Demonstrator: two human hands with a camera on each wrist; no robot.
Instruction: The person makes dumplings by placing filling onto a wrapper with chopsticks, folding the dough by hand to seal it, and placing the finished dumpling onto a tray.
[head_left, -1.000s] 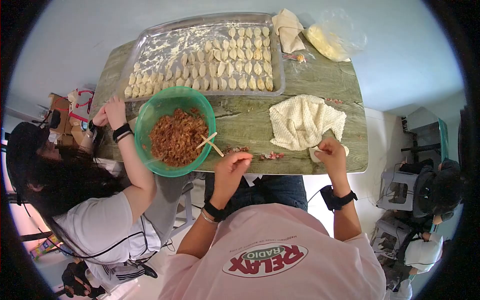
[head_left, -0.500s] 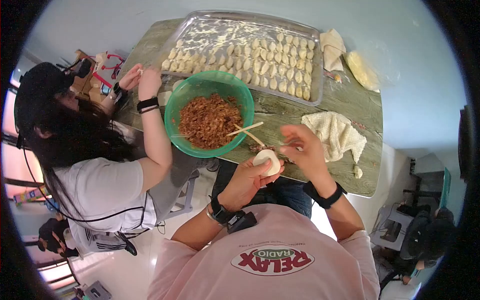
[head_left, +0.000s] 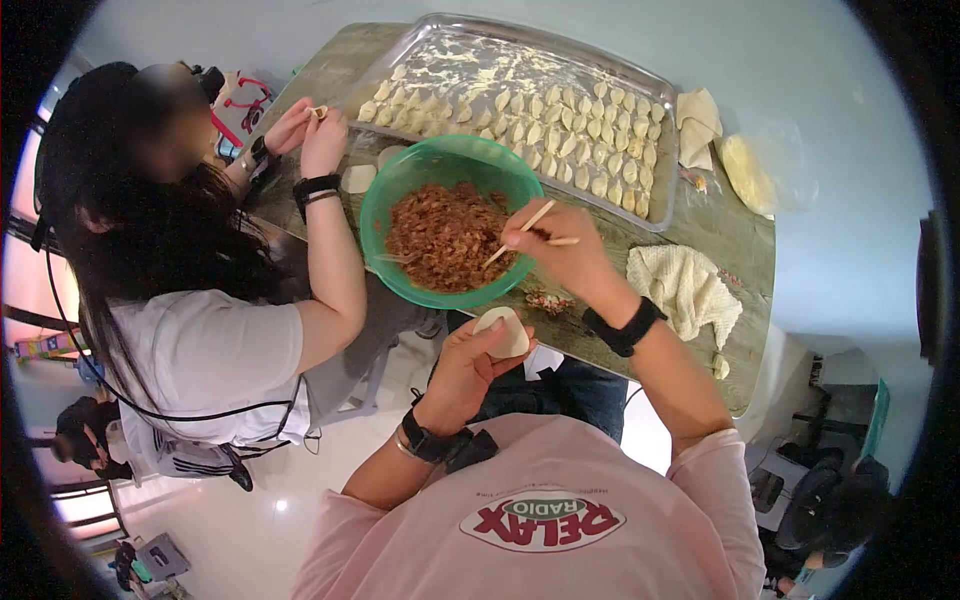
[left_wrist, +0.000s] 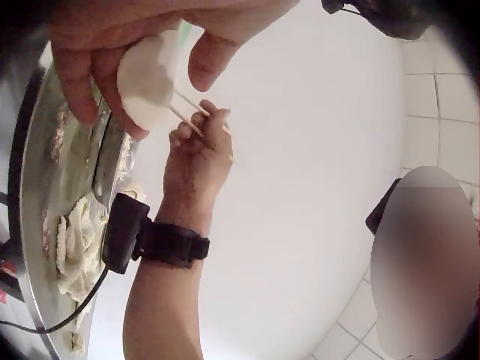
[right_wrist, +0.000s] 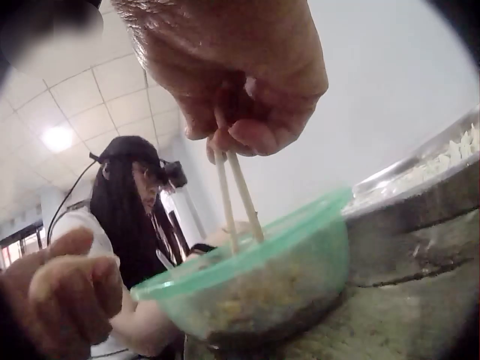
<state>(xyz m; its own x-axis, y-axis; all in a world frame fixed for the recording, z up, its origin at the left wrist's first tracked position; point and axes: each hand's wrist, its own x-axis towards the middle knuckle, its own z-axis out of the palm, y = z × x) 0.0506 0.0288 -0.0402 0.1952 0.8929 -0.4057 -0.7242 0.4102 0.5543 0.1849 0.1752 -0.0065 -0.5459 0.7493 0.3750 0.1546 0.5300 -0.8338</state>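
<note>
In the head view my left hand (head_left: 462, 365) holds a round white dumpling wrapper (head_left: 506, 334) in front of the bowl. The wrapper (left_wrist: 146, 81) lies against the fingers in the left wrist view. My right hand (head_left: 565, 245) grips a pair of chopsticks (head_left: 520, 230) over the right side of a green plastic bowl (head_left: 372, 235). Brown minced filling (head_left: 440, 240) fills its lower part, and the chopsticks' lower ends reach into it. In the right wrist view the chopsticks (right_wrist: 240, 199) point down past the bowl's rim, which hides their tips.
A metal tray (head_left: 655, 205) with rows of dumplings stands along the back. Right of the bowl lies a cream cloth (head_left: 680, 285), with a small dough piece (head_left: 720, 367) near the edge. A bag of dough (head_left: 745, 175) sits back right. A person (head_left: 200, 330) sits at left, handling a dumpling.
My left hand has come up holding a wrapper. My right hand has left the cloth's side, moved left to the bowl and taken hold of the chopsticks. The view has shifted.
</note>
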